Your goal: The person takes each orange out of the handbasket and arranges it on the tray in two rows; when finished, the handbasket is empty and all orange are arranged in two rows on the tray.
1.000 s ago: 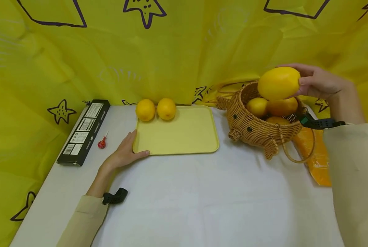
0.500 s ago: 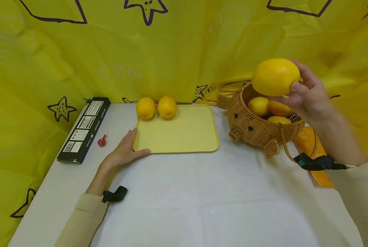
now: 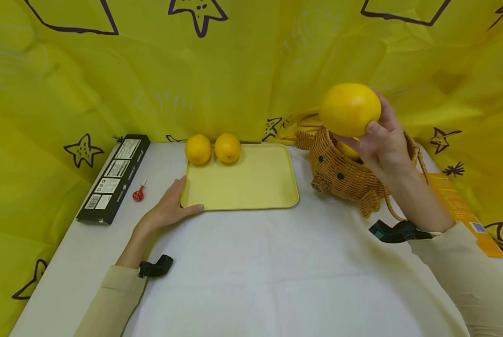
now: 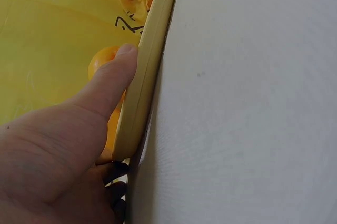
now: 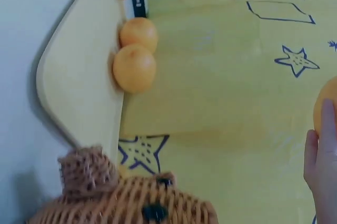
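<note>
In the head view my right hand [image 3: 388, 150] grips a large yellow oval fruit [image 3: 348, 110], thumb on its near side, raised in front of and above a pig-faced wicker basket [image 3: 333, 171]. More yellow fruit [image 3: 347, 149] shows inside the basket, mostly hidden behind the hand. At the pale yellow tray's [image 3: 251, 187] near left corner, my left hand [image 3: 167, 206] rests with thumb along the front edge and fingers along the left side. The left wrist view has that thumb [image 4: 108, 84] lying against the tray rim [image 4: 145, 81]. Two round orange-yellow fruits [image 3: 198, 150] [image 3: 227, 148] sit at the tray's back left.
Left of the tray lie a long black box [image 3: 114, 180] with white labels and a red lollipop [image 3: 138, 193]. An orange packet [image 3: 458, 206] is partly under the right arm. A yellow patterned cloth [image 3: 243, 70] hangs behind the white table [image 3: 277, 271].
My right hand has carried the yellow oval fruit leftward from over the basket's right side, now covering much of the basket's opening. My left hand stays at the tray corner.
</note>
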`<state>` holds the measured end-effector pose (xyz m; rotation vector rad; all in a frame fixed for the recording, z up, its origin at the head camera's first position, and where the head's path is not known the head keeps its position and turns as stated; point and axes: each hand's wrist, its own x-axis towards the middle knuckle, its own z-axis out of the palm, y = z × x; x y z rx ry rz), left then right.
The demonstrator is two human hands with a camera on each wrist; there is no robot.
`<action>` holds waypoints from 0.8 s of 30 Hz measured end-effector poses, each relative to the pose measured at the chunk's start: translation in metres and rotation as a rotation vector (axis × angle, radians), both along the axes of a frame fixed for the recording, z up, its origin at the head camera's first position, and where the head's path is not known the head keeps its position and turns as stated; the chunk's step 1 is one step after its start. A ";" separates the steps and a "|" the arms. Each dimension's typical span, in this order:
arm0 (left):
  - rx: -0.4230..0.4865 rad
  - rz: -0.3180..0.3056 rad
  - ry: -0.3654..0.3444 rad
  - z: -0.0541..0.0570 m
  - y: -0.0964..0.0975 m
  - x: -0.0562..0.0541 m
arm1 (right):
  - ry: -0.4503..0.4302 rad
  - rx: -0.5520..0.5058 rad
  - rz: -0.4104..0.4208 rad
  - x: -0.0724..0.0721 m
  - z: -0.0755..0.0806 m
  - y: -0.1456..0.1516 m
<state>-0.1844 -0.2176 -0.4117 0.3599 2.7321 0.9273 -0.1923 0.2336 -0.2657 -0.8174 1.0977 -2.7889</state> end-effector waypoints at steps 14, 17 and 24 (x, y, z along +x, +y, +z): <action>0.001 0.002 -0.014 -0.001 -0.001 0.000 | 0.031 -0.194 0.225 -0.017 -0.012 -0.055; 0.004 0.000 -0.010 -0.002 0.001 -0.002 | -0.014 -0.082 0.170 -0.021 -0.012 -0.068; -0.001 0.011 -0.018 0.000 0.000 -0.001 | -0.249 0.157 0.071 -0.045 -0.025 -0.105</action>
